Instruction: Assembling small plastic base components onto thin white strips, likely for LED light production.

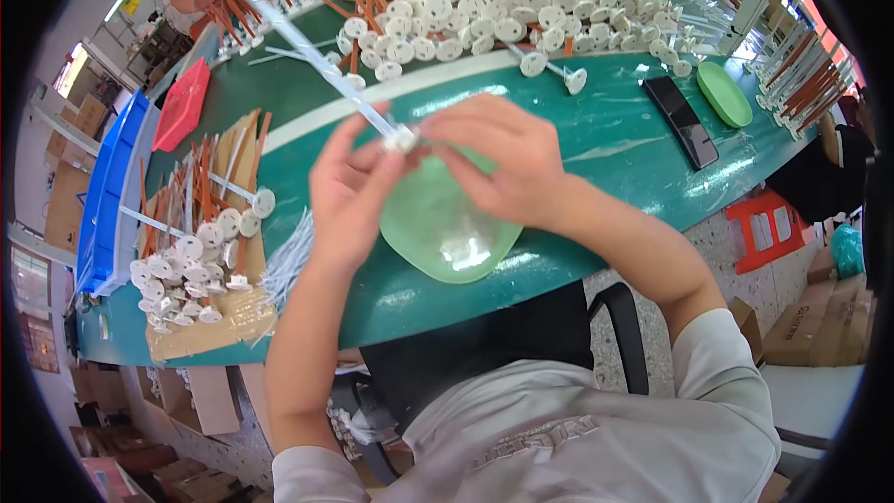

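Note:
My left hand (346, 191) is closed on a long pale translucent strip (303, 45), near its lower end. The strip slants up and to the left, and a small white plastic piece (400, 139) sits at that end, between my hands. My right hand (512, 154) is closed in a pinch, its fingertips beside the white piece. Whether they grip it or something small is hidden. Below both hands a shallow green dish (447, 233) rests on the table, partly covered by my fingers.
Many white round-based pieces (507, 28) with strips are heaped at the back. More lie on cardboard (200, 335) at left, beside a bundle of pale strips (291, 261), a blue tray (110, 191) and a red tray (182, 104). A phone (683, 121) and another green dish (724, 93) lie right.

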### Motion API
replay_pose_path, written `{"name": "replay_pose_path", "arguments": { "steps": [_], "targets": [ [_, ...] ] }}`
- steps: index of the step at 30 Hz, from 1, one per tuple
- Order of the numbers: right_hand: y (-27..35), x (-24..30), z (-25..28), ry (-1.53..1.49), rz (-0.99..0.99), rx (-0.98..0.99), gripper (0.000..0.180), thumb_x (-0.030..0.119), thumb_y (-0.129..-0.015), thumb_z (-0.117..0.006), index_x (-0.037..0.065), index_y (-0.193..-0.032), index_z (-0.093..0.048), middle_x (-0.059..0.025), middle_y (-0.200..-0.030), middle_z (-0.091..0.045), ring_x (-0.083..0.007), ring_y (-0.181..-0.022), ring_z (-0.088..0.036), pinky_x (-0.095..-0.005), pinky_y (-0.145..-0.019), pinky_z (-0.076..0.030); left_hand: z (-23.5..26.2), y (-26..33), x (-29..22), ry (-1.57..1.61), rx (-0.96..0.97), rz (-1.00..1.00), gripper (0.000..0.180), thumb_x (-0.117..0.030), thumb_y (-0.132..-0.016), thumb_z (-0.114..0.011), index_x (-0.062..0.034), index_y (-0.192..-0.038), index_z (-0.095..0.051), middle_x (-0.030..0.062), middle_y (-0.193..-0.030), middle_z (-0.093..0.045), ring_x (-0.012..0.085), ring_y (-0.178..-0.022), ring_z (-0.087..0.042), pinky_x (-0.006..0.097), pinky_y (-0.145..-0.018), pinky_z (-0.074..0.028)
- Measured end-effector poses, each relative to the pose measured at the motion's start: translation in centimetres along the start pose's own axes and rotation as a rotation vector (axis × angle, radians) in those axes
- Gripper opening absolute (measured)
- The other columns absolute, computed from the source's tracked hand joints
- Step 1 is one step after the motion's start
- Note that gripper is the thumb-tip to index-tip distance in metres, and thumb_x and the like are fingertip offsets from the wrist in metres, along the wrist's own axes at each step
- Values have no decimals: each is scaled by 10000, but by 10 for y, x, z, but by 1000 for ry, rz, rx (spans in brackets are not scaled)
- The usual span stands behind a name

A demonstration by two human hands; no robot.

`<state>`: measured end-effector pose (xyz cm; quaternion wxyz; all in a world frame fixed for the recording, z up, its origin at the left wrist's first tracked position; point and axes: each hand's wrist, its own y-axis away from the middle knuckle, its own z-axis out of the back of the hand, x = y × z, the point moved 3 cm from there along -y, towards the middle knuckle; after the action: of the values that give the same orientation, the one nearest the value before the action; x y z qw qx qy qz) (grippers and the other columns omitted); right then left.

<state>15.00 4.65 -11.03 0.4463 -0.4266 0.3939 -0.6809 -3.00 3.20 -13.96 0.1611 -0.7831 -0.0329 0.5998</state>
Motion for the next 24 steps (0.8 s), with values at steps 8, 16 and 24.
{"name": "replay_pose_path", "arguments": {
  "steps": [8,16,24],
  "targets": [
    [26,-24,-11,18,-104,559,124,28,-777,-704,38,-898,-681,-102,-869,-684,-277,-753,-674,-368,-669,-551,11,-6,2,-154,-9,40,497,-89,-994,-537,-29,-1453,-357,229,-1262,-616,246,-1058,-655,328,-890,-507],
    [14,-5,3,73,-84,93,188,40,-696,-798,28,-845,-683,-98,-819,-682,-203,-657,-654,-297,-536,-526,-2,3,1,212,31,159,427,-176,-980,-609,-65,-1342,-410,227,-1224,-637,254,-1128,-636,326,-899,-489],
    [11,-6,0,29,42,-40,201,29,-669,-807,28,-842,-705,-79,-787,-699,-187,-637,-680,-266,-544,-542,-3,8,13,271,125,241,382,-106,-975,-601,-81,-1297,-396,230,-1208,-639,272,-1116,-639,376,-956,-490]
  ]
}}
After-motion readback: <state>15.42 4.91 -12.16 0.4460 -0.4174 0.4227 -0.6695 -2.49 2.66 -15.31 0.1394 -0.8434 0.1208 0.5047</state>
